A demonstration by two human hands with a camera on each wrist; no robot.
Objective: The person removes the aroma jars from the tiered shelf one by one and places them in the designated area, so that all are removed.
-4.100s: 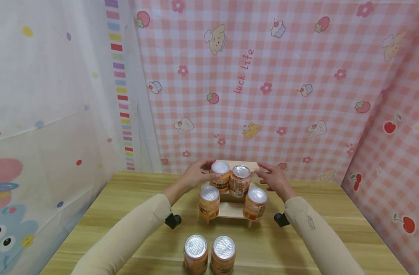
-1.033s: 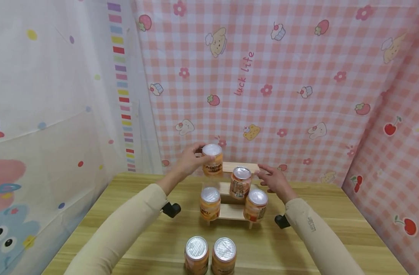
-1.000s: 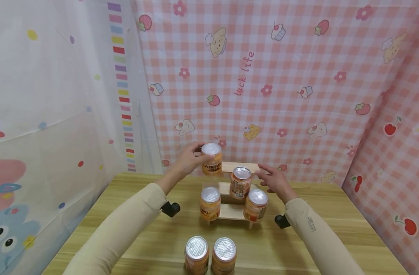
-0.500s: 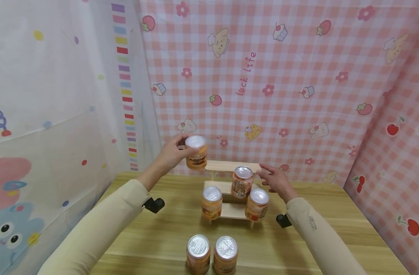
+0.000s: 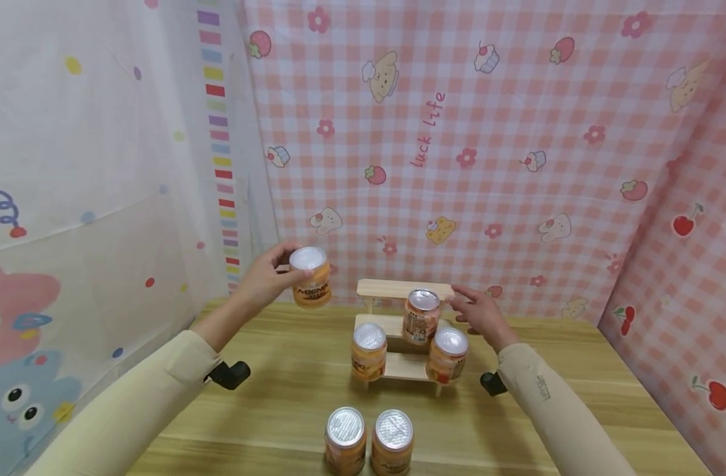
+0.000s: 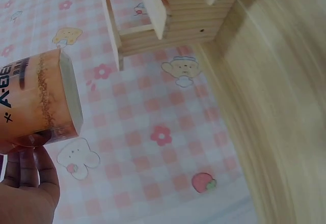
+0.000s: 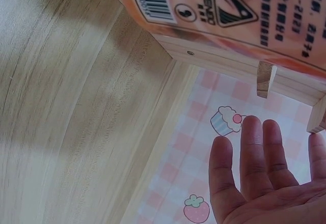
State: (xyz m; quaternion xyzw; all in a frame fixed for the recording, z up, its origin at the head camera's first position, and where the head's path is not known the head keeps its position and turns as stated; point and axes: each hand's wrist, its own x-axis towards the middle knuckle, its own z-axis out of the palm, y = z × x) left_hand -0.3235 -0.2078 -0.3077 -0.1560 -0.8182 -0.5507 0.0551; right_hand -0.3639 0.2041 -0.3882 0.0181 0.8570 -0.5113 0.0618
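Observation:
My left hand (image 5: 266, 276) grips an orange can (image 5: 311, 288) with a silver lid and holds it in the air left of the stepped wooden rack (image 5: 393, 288). In the left wrist view the same can (image 6: 38, 102) sits above curled fingers (image 6: 30, 170). One can (image 5: 421, 322) stands on the rack's middle step. Two more, a left can (image 5: 369, 360) and a right can (image 5: 447, 362), stand on its lowest step. My right hand (image 5: 481, 312) is at the right end of the top step, its fingers fairly straight and a fingertip at the wood. The right wrist view shows this hand (image 7: 270, 183) holding nothing.
Two more cans, one left (image 5: 346, 441) and one right (image 5: 392, 444), stand side by side on the wooden table (image 5: 280, 396) in front of the rack. A pink checked cloth (image 5: 506, 119) hangs close behind. A white patterned curtain (image 5: 131, 251) borders the left side.
My left hand has lifted a can off the rack's middle step and carried it left, up and then slightly down. The right hand stays by the top step. The other cans stay put.

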